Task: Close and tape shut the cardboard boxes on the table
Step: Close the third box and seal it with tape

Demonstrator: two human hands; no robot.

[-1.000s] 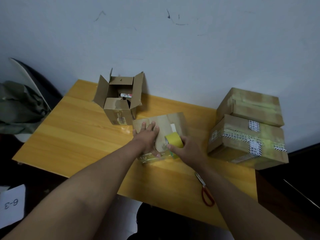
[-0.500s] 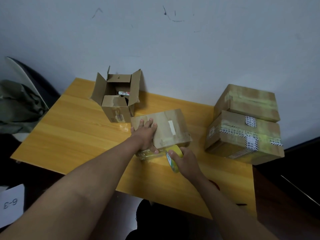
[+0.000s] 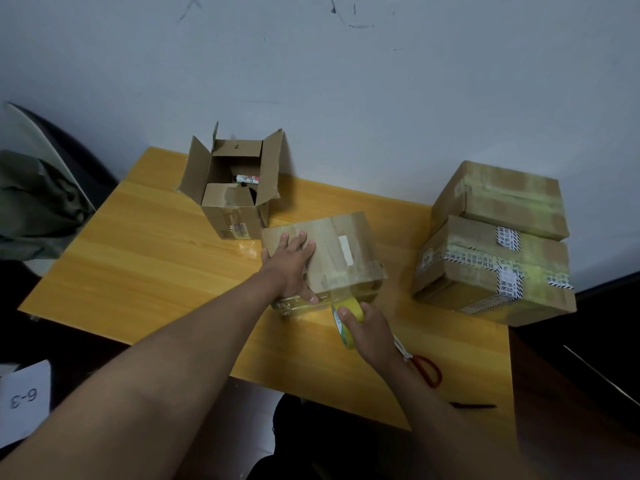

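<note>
A closed cardboard box (image 3: 341,252) lies in the middle of the yellow table (image 3: 145,268). My left hand (image 3: 289,266) presses flat on its top, thumb down over the near edge. My right hand (image 3: 369,332) grips a yellow tape roll (image 3: 346,315) just below the box's near side; a clear strip runs from the roll up onto the box top. An open box (image 3: 235,188) with raised flaps and items inside stands at the back left.
Two taped boxes (image 3: 495,258) are stacked at the right edge of the table. Red-handled scissors (image 3: 424,367) lie near my right wrist, a dark pen (image 3: 472,406) by the front corner. A chair with cloth (image 3: 34,206) stands left. A "6-3" card (image 3: 24,398) lies on the floor.
My right hand has pulled the tape roll from the box top down over the near edge and toward me. My left hand has kept pressing on the box.
</note>
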